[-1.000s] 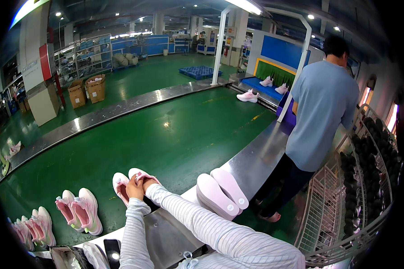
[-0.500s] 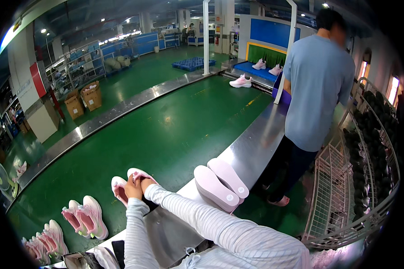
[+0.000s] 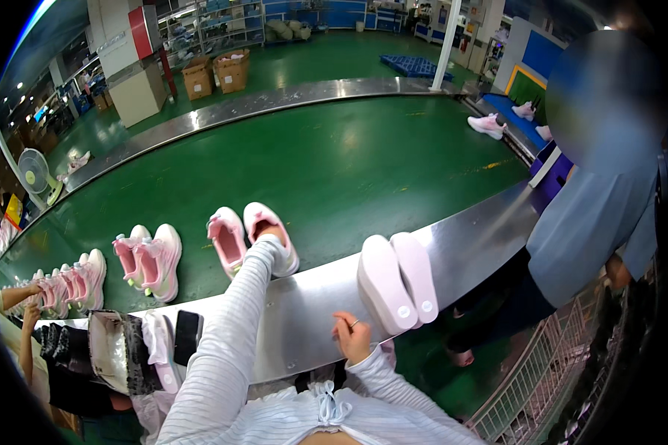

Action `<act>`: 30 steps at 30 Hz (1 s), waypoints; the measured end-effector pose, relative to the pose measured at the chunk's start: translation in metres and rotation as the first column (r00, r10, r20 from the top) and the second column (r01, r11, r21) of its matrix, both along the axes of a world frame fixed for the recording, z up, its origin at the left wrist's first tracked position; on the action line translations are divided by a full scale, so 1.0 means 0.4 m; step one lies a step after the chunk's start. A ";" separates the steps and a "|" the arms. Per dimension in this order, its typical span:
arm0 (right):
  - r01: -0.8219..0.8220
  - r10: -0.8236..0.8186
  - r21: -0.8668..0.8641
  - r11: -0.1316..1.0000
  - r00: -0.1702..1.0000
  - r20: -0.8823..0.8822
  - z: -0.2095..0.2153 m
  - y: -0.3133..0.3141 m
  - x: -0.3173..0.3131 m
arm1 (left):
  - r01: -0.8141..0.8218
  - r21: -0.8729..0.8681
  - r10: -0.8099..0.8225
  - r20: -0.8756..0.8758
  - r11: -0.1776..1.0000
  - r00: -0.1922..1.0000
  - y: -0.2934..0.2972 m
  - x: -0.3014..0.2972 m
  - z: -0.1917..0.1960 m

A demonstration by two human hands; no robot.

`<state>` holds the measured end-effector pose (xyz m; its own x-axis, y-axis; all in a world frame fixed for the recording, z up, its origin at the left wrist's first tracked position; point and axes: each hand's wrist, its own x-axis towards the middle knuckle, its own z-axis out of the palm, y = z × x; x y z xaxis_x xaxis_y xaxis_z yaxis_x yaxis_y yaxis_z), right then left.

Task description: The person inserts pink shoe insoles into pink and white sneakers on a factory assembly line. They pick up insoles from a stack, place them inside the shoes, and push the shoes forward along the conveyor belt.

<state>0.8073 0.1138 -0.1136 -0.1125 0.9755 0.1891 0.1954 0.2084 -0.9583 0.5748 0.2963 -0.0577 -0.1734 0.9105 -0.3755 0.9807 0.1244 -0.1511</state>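
My left hand (image 3: 271,232) reaches down into the opening of a pink and white sneaker (image 3: 287,243) on the green belt; its fingers are hidden inside. The matching sneaker (image 3: 228,239) stands close by on the left. Over the steel ledge, my right hand (image 3: 352,339) holds nothing, with a ring on one finger and the fingers loosely bent and apart. Just right of it, two pale pink shoes (image 3: 386,285) lie soles up on the ledge, a round white sticker on each heel.
More sneakers (image 3: 156,263) line the belt at left. A phone (image 3: 188,332) and a lined box (image 3: 111,352) rest on the near ledge. A co-worker in a blue shirt (image 3: 594,230) stands at right beside a wire rack (image 3: 527,378). Another person's hands (image 3: 30,304) show at far left.
My right hand has left the sneakers and come back toward me, to the ledge beside the upturned shoes. My left hand remains at the right sneaker. The view has swung left and downward.
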 end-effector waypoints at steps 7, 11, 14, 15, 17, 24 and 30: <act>0.024 -0.028 -0.100 0.995 0.999 -0.041 -0.012 -0.011 0.000 | 0.168 -0.270 -0.194 -0.074 0.948 0.978 -0.024 -0.044 -0.022; 0.018 -0.019 -0.041 0.999 1.000 -0.019 -0.011 0.001 -0.009 | 0.217 -0.300 -0.248 -0.071 0.929 0.966 -0.023 -0.058 -0.020; -0.006 0.006 -0.018 1.000 1.000 -0.020 -0.008 0.009 0.001 | 0.219 -0.314 -0.257 -0.085 0.924 0.963 -0.012 -0.068 -0.010; -0.029 0.028 -0.025 0.999 0.999 -0.026 -0.002 0.010 -0.002 | 0.216 -0.316 -0.255 -0.090 0.924 0.963 -0.010 -0.076 -0.006; -0.001 0.001 -0.013 1.000 0.999 -0.053 0.002 0.013 0.000 | 0.227 -0.324 -0.270 -0.092 0.918 0.959 0.001 -0.069 -0.009; 0.007 -0.019 -0.106 0.994 0.993 -0.114 0.019 0.016 -0.013 | 0.242 -0.329 -0.288 -0.101 0.913 0.952 0.013 -0.098 -0.015; -0.021 0.004 -0.145 0.989 0.993 -0.117 0.022 0.016 -0.015 | 0.257 -0.327 -0.303 -0.099 0.909 0.948 0.007 -0.115 -0.027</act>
<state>0.8011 0.1202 -0.1047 -0.1103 0.9922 0.0573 0.0792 0.0663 -0.9947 0.5287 0.2993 -0.0686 -0.0017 0.7735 -0.6338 0.9329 -0.2270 -0.2796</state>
